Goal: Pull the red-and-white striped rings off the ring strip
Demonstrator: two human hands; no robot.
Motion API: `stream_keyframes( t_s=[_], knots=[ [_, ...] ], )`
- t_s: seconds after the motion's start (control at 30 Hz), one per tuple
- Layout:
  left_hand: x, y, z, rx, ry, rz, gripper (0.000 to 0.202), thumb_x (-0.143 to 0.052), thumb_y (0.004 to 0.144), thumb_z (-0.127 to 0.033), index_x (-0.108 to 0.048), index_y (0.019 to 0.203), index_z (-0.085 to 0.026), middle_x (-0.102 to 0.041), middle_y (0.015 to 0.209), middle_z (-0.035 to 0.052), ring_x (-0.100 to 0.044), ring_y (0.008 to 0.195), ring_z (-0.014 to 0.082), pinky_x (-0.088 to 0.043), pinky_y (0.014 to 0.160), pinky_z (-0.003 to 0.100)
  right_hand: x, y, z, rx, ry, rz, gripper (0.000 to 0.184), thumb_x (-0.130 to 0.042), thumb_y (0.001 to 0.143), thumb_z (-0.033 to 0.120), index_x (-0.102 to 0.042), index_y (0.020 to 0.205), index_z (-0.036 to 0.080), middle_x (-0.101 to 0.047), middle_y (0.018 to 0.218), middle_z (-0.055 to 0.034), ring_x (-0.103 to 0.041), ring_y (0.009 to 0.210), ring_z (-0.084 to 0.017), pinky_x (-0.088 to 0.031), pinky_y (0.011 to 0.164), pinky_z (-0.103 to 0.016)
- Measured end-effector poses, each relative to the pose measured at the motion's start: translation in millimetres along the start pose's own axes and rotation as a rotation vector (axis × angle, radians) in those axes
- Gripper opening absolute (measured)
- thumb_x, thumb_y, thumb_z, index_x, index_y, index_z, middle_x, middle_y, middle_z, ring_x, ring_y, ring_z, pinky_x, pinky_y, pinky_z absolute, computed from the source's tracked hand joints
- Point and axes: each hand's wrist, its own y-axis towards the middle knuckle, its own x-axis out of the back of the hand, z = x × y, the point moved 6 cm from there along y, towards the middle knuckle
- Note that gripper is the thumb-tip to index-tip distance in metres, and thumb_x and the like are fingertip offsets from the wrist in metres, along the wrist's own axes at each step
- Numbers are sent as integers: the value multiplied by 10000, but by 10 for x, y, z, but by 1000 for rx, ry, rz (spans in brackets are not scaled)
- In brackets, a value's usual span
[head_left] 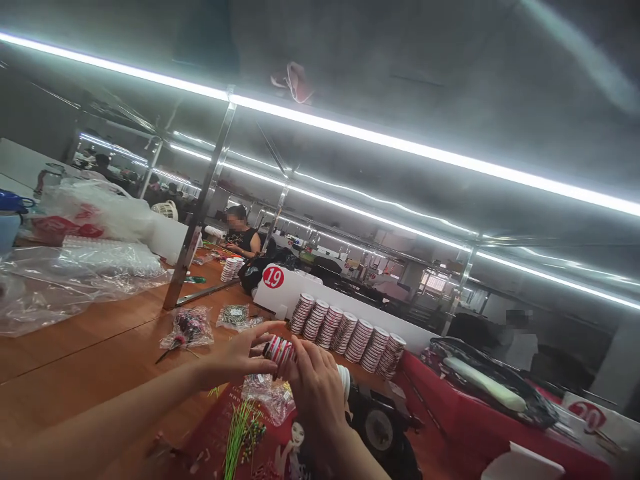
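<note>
Both my hands are around a short roll of red-and-white striped bands, in front of me over the table. My left hand has its thumb and fingers curved about the left end. From the right, my right hand wraps over the top, hiding part of the roll. Just beyond the right hand a white cylinder shows beside a black machine; whether it joins the striped roll is hidden. Below the hands lie small clear packets and a bunch of green stems with small beads.
Several stacks of white-rimmed striped discs stand along the white divider. Bags of small parts lie left of the hands, with plastic bags beyond. A metal post rises from the table. At the back sits a person.
</note>
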Motion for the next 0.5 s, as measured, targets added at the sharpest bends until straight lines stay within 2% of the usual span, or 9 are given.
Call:
stream_keyframes(
  t_s=[0.07,0.13,0.23,0.37,0.5],
  knots=[
    [38,-43,-54,-51,114,-59,613,-695,691,-273,-452,1253,-246,-381,1424,94,-337,1287,250,-273,1045,415,-59,14,-58,-16,4,71,327,-309,914,197,-518,1155,126,-626,993,-108,-571,894,-248,-418,764,-377],
    [76,-76,-89,-88,227,-92,520,-717,666,-251,-562,1162,-255,-403,1416,62,-289,1314,253,-204,1077,421,-88,58,-122,-50,28,148,328,-321,910,206,-526,1151,119,-636,983,-107,-585,886,-251,-429,753,-366],
    [119,-90,-87,-116,340,-102,463,-718,660,-224,-618,1110,-270,-531,1317,44,-394,1255,272,-243,1059,438,-85,144,-212,-149,104,276,330,-357,905,226,-518,1174,122,-648,997,-92,-598,901,-241,-434,768,-339],
    [156,-50,-35,-119,385,-100,526,-720,655,-230,-586,1164,-247,-588,1253,52,-453,1206,276,-264,1048,423,-113,233,-295,-297,213,490,337,-361,915,244,-497,1206,145,-659,1012,-75,-606,939,-249,-432,758,-322],
    [162,20,6,-81,345,-48,554,-713,667,-233,-550,1196,-235,-590,1245,56,-465,1186,268,-286,1030,401,-175,330,-377,-321,252,560,295,-368,904,218,-560,1120,158,-664,1004,-101,-606,944,-270,-423,742,-321]
  ],
)
